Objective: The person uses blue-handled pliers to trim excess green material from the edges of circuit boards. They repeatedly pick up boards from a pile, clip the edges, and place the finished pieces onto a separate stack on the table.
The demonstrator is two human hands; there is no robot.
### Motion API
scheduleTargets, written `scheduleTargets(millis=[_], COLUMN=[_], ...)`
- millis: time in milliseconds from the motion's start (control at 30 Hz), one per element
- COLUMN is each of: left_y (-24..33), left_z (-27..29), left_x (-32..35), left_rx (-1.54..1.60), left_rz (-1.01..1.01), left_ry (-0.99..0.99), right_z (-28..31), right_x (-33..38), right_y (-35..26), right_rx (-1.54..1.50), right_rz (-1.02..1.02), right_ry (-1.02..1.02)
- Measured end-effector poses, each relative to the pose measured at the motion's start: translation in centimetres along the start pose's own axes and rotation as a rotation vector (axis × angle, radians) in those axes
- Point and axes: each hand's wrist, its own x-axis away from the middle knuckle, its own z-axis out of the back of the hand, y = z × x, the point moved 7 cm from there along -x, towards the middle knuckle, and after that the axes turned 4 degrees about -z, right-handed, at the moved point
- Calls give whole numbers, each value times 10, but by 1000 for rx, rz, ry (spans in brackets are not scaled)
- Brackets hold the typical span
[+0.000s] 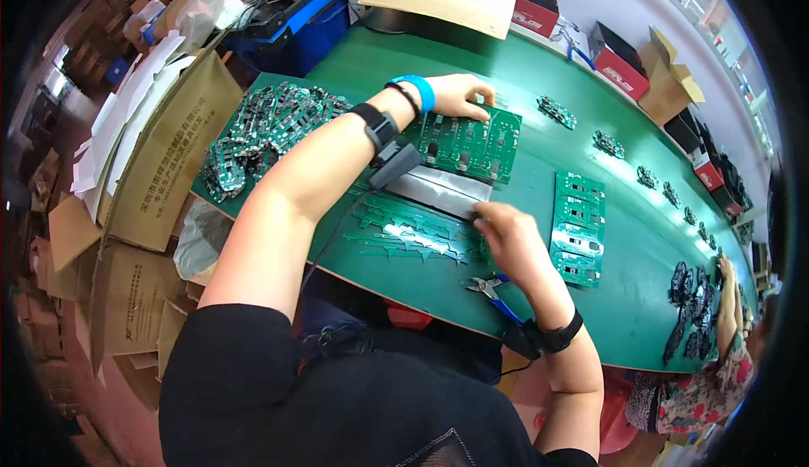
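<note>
Left hand (459,96) farther forward; right fingers (489,211) curled.

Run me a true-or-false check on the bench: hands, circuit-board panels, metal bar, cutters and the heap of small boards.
1. The left hand is at the far edge of a green circuit-board panel. True.
2. The right hand is holding the blue-handled cutters. False: the blue-handled cutters lie on the green tabletop, apart from the fingers of the right hand.
3. Another circuit-board panel lies to the right of the right hand. True.
4. The heap of small circuit boards is at the table's right end. False: the heap of small circuit boards is at the left end.
5. The silver metal bar lies on the near side of the panel by the left hand. True.
</note>
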Motion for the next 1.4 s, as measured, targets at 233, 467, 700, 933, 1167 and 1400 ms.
scheduleTargets(millis=[233, 467, 700, 933, 1167, 1400], left_y=[21, 30, 40, 1, 9, 36], left_z=[8, 5, -6, -7, -5, 16], left_x=[19, 34, 40, 46, 50, 63], left_rx=[404, 318, 403, 368, 581, 315], left_rz=[33, 55, 55, 178, 122, 69], left_ry=[111, 79, 15, 120, 98, 38], right_z=[29, 9, 10, 15, 42, 32], right_x=[-6, 10, 11, 30, 12, -35], right_y=[46, 37, 37, 12, -71, -73], right_rx=[-127, -780, -833, -252, 551, 412], right_rz=[-406, -424, -416, -44, 418, 549], right_ry=[64, 27, -66, 156, 398, 380])
